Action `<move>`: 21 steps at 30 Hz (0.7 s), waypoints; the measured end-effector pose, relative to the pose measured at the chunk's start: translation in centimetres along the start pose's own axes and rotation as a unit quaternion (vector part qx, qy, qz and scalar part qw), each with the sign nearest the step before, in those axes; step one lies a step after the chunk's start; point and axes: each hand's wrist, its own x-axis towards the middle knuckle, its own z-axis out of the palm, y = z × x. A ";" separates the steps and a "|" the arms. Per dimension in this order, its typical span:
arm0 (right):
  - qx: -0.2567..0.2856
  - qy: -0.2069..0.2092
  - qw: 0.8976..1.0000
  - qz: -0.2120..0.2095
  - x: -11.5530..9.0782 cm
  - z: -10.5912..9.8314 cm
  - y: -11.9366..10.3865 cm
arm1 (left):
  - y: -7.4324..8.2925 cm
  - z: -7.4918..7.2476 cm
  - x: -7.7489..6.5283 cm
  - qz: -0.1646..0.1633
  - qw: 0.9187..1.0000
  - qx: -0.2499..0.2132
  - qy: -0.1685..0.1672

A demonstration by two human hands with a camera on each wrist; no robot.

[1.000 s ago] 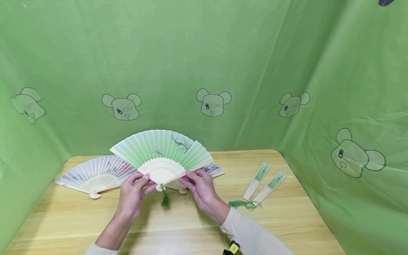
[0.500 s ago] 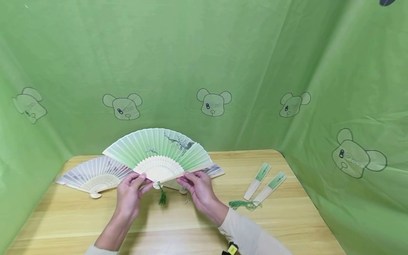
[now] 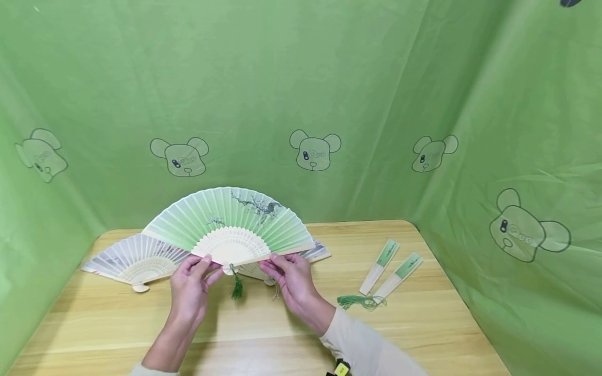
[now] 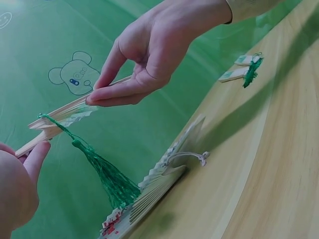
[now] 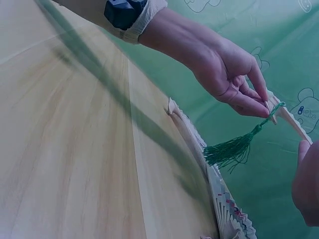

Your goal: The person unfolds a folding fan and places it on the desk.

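Observation:
A green folding fan with a dark branch print is spread wide, held up above the table. My left hand pinches its left outer rib between thumb and fingers. The right outer rib is gripped the same way by my right hand. From the pivot hangs a green tassel, also in front of the fan in the left wrist view. Behind it, a grey-white open fan lies at the left. Another open fan is mostly covered by the green one and my right hand.
Two folded fans, one inner and one outer, lie side by side on the right of the wooden table, with green tassels near their lower ends. A green curtain with bear prints encloses the back and sides.
The green fan's left edge has swung left and down, so its spread is wider. Both hands have shifted slightly left with it. The fans on the table have stayed put.

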 end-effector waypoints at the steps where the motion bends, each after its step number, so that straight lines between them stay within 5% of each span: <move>1: 0.001 0.001 1.000 0.001 -0.1 0.0 0.0 | 0.0 0.0 0.0 0.001 1.000 -0.004 0.003; 21: 0.023 0.017 0.999 -0.015 -0.3 0.6 0.3 | -0.5 1.3 -0.3 0.010 0.996 -0.066 0.059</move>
